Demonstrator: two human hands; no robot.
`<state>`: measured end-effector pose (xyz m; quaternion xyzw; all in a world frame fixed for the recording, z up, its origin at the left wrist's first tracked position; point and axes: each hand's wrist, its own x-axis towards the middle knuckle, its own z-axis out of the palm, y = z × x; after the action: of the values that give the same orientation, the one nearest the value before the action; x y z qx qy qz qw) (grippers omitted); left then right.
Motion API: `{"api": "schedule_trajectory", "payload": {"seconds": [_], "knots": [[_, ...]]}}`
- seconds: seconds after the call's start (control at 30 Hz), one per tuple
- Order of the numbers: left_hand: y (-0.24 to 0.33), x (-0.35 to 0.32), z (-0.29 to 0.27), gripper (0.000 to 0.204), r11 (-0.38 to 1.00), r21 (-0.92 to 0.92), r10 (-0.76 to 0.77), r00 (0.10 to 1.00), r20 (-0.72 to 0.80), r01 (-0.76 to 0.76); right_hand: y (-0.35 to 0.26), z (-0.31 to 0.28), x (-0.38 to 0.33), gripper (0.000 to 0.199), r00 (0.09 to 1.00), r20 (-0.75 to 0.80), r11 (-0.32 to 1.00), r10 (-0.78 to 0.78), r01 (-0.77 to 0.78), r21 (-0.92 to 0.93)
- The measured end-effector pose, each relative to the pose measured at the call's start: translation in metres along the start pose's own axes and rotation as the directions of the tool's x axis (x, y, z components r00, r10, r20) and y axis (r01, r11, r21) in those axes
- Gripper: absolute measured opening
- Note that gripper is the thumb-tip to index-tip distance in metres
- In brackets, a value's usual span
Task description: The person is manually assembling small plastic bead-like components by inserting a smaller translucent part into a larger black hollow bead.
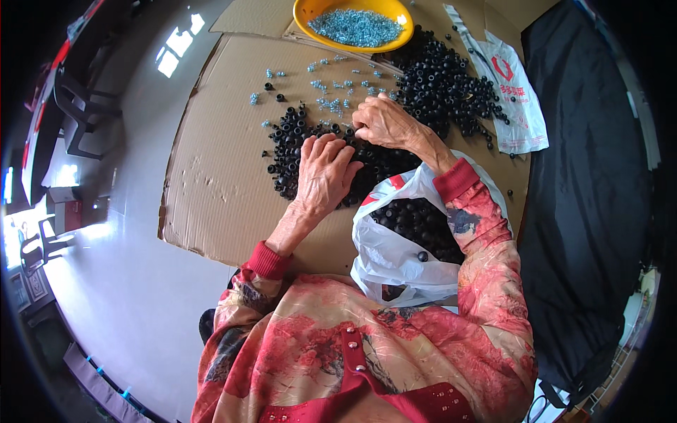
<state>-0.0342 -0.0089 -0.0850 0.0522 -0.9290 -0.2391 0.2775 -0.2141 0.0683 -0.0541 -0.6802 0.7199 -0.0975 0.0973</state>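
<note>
On your table side, the cardboard sheet (218, 155) is the largest thing and carries the work. Your two arms, in flowered sleeves with red cuffs, reach over it: the left one slants up and to the right, the right one passes above the open white plastic bag (374, 243), which has black pieces inside. The far pile of black pieces (437, 81) lies beyond your right hand, partly against a flat white bag (525, 130). The near pile of black pieces (285, 151) is under and around your hands. At the far edge stands the yellow bowl (301, 20), filled with small blue pieces.

Your left hand (326, 169) has its back upward; its fingers are bent and held close together over the near pile, and the thumb stands apart. Your right hand (386, 120) turns to the left, fingers curled inward; whether they pinch a piece, I cannot tell. The loose blue clusters (331, 106), the smallest things, are scattered beyond the near pile.
</note>
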Motion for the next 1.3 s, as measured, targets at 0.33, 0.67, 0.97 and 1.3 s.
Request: {"api": "schedule_trajectory", "payload": {"seconds": [0.33,0.67,0.97,1.3], "knots": [[0.003,0.006,-0.006,0.019,0.998,-0.053,-0.024,0.998,-0.066,0.020,0.005,-0.012,-0.002,0.014,0.977,-0.208,0.960,0.035,0.025,0.278],[0.003,0.022,-0.020,0.020,-0.169,-0.896,-0.569,0.702,0.429,0.410,-0.035,-0.030,-0.006,0.016,0.924,-0.324,0.790,0.204,0.040,0.612],[0.000,0.018,-0.010,0.022,-0.642,-0.732,-0.351,0.761,0.546,0.230,-0.041,-0.034,-0.011,0.020,0.934,-0.356,0.833,0.018,0.183,0.521],[0.004,0.023,-0.017,0.027,-0.695,-0.701,-0.230,0.874,0.427,0.160,-0.054,-0.050,-0.010,0.028,0.905,-0.424,0.877,-0.035,0.231,0.422]]}}
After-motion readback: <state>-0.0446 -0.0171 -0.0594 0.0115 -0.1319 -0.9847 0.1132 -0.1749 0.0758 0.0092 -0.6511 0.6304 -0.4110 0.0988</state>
